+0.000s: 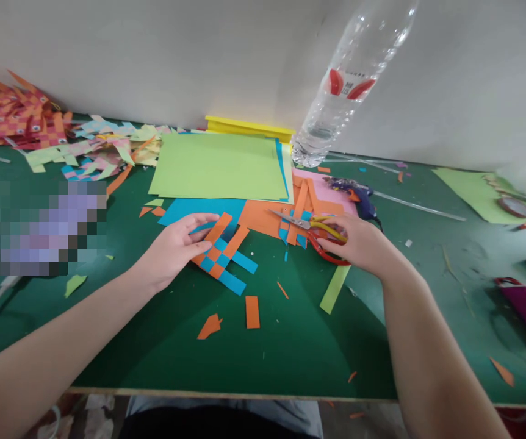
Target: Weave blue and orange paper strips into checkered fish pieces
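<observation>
Head view: the left hand (184, 245), thumb and forefinger spread, any pinch unclear, touches the woven paper (217, 259) left of centre, while the right hand (359, 239), fingers curled, grips scissors (306, 224) whose blades, if swung, could snag the second weave (297, 236) beneath.

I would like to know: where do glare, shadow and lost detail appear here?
All in the head view: bright glints on the plastic bottle; soft shadows on the green table, near side; a pixelated patch hides detail at left; scissors look fairly sharp.
</observation>
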`<act>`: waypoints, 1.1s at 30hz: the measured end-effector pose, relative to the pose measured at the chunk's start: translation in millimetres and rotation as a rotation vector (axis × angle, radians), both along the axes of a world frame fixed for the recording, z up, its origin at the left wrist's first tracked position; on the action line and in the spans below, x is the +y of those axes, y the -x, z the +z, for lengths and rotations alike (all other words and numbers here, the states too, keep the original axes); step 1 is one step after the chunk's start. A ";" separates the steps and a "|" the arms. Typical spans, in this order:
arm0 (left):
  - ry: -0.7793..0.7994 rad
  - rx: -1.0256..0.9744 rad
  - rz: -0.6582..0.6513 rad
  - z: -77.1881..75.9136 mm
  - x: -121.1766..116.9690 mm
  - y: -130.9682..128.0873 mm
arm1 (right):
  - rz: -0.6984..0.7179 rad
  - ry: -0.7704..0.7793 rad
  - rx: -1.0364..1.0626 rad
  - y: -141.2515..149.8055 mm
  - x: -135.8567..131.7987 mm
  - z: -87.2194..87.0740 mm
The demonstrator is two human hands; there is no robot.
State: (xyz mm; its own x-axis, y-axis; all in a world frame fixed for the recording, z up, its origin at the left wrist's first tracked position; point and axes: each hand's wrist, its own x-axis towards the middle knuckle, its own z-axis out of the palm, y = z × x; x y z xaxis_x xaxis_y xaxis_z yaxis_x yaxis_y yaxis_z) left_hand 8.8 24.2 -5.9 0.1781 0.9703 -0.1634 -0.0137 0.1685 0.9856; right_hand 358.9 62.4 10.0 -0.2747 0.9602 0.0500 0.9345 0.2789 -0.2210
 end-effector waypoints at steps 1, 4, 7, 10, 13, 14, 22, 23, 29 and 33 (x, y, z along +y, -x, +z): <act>-0.010 0.018 0.005 0.6 -0.3 0.1 | -0.010 -0.022 0.009 0.9 -0.9 0.4; -0.044 0.046 0.035 1.8 -0.5 0.1 | -0.018 -0.089 0.029 3.0 -3.4 1.5; -0.069 0.056 0.051 2.7 -0.9 -0.4 | 0.018 -0.136 0.051 3.8 -4.0 1.3; -0.074 0.071 0.053 4.2 -2.3 -1.4 | 0.058 -0.152 0.075 4.1 -3.2 -0.5; -0.078 0.114 0.059 5.1 -3.4 -1.7 | 0.050 -0.156 0.080 5.2 -2.5 -2.4; -0.085 0.141 0.063 5.0 -3.5 -1.4 | 0.038 -0.166 0.083 5.9 -2.5 -2.6; -0.109 0.265 0.100 3.3 -2.1 0.7 | -0.134 -0.362 0.145 18.3 -6.0 3.4; -0.106 0.258 0.099 3.8 -2.0 0.7 | -0.138 -0.381 0.162 20.6 -6.7 4.3; -0.019 0.178 -0.046 4.0 -2.5 2.3 | -0.143 -0.414 0.222 31.7 -11.5 6.5; -0.020 0.182 -0.067 1.1 -2.2 3.6 | -0.119 -0.426 0.219 33.5 -12.7 6.1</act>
